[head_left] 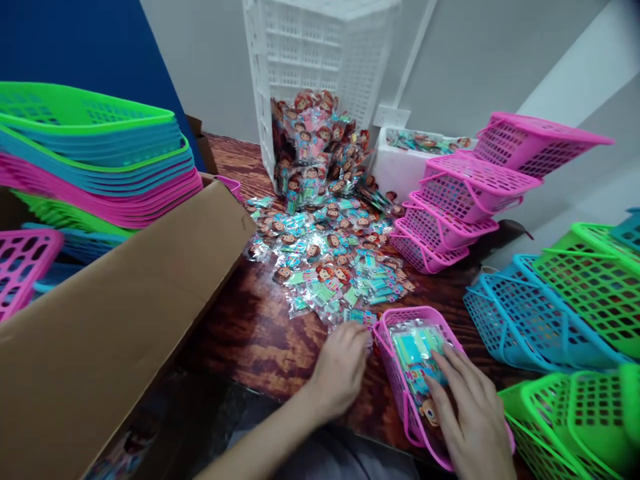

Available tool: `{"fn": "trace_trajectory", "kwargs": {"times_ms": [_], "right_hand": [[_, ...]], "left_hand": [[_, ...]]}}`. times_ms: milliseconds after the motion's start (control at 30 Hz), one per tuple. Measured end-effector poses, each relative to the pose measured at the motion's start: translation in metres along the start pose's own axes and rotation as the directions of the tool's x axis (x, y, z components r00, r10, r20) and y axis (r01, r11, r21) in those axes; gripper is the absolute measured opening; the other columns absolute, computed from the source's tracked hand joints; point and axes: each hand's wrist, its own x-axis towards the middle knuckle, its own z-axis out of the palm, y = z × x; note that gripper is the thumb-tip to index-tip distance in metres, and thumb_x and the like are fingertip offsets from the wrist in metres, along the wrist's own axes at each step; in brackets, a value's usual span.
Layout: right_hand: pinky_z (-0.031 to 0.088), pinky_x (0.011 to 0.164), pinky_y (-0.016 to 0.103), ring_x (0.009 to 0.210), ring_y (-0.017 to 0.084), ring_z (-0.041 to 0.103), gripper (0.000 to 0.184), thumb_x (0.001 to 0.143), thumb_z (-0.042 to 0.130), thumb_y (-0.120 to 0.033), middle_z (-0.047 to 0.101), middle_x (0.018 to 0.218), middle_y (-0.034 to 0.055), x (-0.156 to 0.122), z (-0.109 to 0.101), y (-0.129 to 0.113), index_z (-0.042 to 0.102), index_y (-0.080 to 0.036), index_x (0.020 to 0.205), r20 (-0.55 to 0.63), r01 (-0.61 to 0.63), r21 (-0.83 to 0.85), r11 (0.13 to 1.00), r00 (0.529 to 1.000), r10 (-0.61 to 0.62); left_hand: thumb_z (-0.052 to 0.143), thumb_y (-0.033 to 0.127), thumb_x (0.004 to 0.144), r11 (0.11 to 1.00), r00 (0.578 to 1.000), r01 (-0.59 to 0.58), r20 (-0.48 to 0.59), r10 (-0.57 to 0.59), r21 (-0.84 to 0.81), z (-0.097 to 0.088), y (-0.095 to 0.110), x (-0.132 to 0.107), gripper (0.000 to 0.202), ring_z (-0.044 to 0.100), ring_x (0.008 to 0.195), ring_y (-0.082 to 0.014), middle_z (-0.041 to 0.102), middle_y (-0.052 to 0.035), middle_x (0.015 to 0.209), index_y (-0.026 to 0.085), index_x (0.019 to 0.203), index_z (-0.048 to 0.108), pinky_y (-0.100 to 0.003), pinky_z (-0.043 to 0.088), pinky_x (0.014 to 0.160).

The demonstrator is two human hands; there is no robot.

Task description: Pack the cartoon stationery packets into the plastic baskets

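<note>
My left hand [341, 370] is closed, its fingers pinched on a small clear plastic packet [361, 318] at the near edge of the pile, just left of a pink basket [393, 373]. Inside that basket lie clear packets [417, 350] with green and blue contents and a printed cartoon face. My right hand [473, 413] reaches over the basket's right rim, fingers outstretched and resting on the top packet. Its palm hides part of the basket's near end. Beyond my hands spreads a pile of similar packets [320, 250] on the dark wood-grain table [270, 333].
A white crate [305, 50] lies tipped, packets spilling out. Behind the pile is a white box [400, 163]. Stacked pink baskets [450, 193], blue baskets [525, 313] and green baskets [575, 413] stand right. A cardboard box [125, 313] with nested baskets [95, 153] fills the left.
</note>
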Motion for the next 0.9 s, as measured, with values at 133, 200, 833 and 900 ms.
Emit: {"fn": "trace_trajectory", "kwargs": {"times_ms": [133,200,833,900], "right_hand": [[0.040,0.102,0.057,0.128,0.037,0.046,0.062,0.092,0.053,-0.032,0.053,0.140,0.0113,0.000,0.002,-0.033,0.033,-0.029,0.151,0.069,0.112,-0.049,0.992,0.992,-0.109],[0.040,0.103,0.056,0.130,0.036,0.045,0.068,0.092,0.047,-0.023,0.050,0.145,0.0091,-0.001,0.009,-0.042,0.024,-0.028,0.156,0.123,0.118,-0.098,0.988,0.987,-0.105],[0.037,0.110,0.047,0.137,0.031,0.040,0.047,0.088,0.054,-0.013,0.052,0.143,0.0142,0.094,0.081,-0.088,0.054,-0.017,0.135,0.360,0.020,0.071,0.997,0.932,-0.044],[0.037,0.108,0.049,0.131,0.033,0.044,0.048,0.086,0.058,-0.013,0.053,0.139,0.0167,0.093,0.097,-0.096,0.056,-0.015,0.134,0.418,-0.016,0.035,0.999,0.908,0.000]], "left_hand": [[0.040,0.025,0.100,0.961,0.982,-0.115,0.173,0.072,0.253,0.025,-0.044,0.014,0.052,0.016,0.150,-0.0287,0.027,-0.0099,0.162,0.018,0.151,0.033,-0.057,0.019,0.120],[0.038,0.033,0.102,0.929,0.967,-0.177,0.231,0.103,0.324,0.036,-0.057,0.021,0.054,0.012,0.151,-0.0286,0.019,-0.0079,0.164,0.020,0.153,0.029,-0.059,0.011,0.120],[0.048,0.012,0.092,0.958,0.983,0.138,0.079,-0.163,0.253,-0.008,-0.063,-0.054,0.034,0.050,0.125,-0.0291,0.055,-0.0121,0.134,0.018,0.125,0.056,-0.049,0.042,0.107],[0.048,0.011,0.091,0.955,0.972,0.175,0.116,-0.207,0.238,-0.015,-0.061,-0.053,0.033,0.053,0.120,-0.0278,0.057,-0.0110,0.131,0.019,0.122,0.057,-0.047,0.045,0.104]]}}
